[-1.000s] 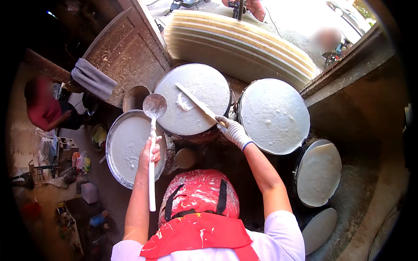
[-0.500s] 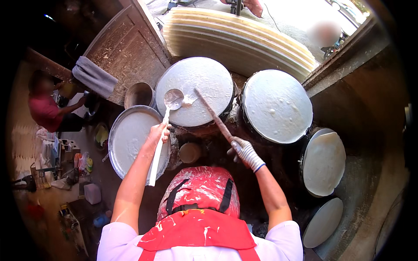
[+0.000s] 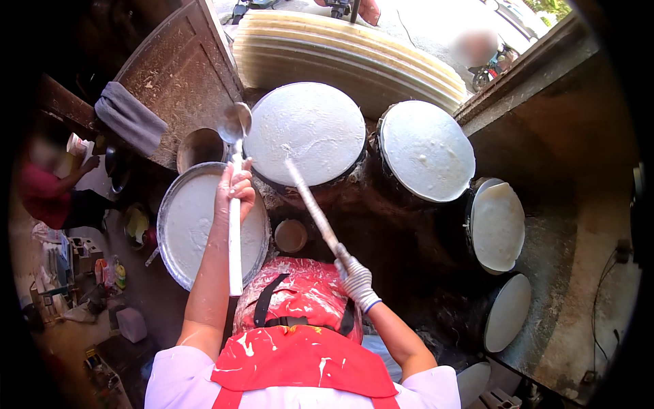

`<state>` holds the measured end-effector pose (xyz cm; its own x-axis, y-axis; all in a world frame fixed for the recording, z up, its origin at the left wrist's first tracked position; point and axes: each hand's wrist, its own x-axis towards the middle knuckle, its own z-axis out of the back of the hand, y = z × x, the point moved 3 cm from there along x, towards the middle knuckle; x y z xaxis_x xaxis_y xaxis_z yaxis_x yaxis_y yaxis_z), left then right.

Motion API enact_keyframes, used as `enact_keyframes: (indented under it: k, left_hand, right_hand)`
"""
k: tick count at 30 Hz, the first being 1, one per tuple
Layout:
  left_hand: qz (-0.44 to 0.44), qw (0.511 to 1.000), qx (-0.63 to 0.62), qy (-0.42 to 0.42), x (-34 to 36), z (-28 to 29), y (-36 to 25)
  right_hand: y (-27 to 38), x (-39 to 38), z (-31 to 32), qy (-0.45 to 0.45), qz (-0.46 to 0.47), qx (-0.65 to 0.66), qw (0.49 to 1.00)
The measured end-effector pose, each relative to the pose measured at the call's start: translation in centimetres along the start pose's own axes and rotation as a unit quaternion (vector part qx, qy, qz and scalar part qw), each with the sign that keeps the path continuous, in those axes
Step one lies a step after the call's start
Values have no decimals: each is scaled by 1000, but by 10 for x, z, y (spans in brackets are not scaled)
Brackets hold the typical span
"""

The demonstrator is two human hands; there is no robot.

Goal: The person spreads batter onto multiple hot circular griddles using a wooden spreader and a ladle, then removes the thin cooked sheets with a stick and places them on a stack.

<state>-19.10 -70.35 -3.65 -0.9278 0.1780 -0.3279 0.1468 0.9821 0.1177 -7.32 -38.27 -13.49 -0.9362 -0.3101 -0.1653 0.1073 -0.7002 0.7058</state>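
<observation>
My bare left hand (image 3: 235, 194) is closed round the white handle of a ladle (image 3: 236, 123). The ladle's bowl is raised near the left edge of a large round drum top (image 3: 306, 126) coated in white batter. Below that hand sits a wide metal basin (image 3: 163, 228) of white batter (image 3: 194, 211). In a striped glove, my right hand (image 3: 355, 281) grips a slim stick (image 3: 310, 204) smeared with white. The stick's far tip reaches the near part of the coated top; whether it touches cannot be told.
More round tops curve away to the right: one white-coated (image 3: 426, 150), one with a pale sheet (image 3: 497, 228), another pale disc (image 3: 507, 312). A brown pot (image 3: 201, 150) stands behind the basin, a small pot (image 3: 291, 235) near my apron. Another person (image 3: 51, 184) sits at far left.
The ladle has come off the drum top, up and leftward past its edge. My right hand has drawn the stick back toward me and left. The batter lump by the ladle no longer shows.
</observation>
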Motion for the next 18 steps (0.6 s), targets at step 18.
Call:
enact_keyframes:
  k: [18]
  left_hand:
    - [70,958,267,-77,-50,21,46]
  right_hand:
    - [46,75,-25,-13,-95,201,975]
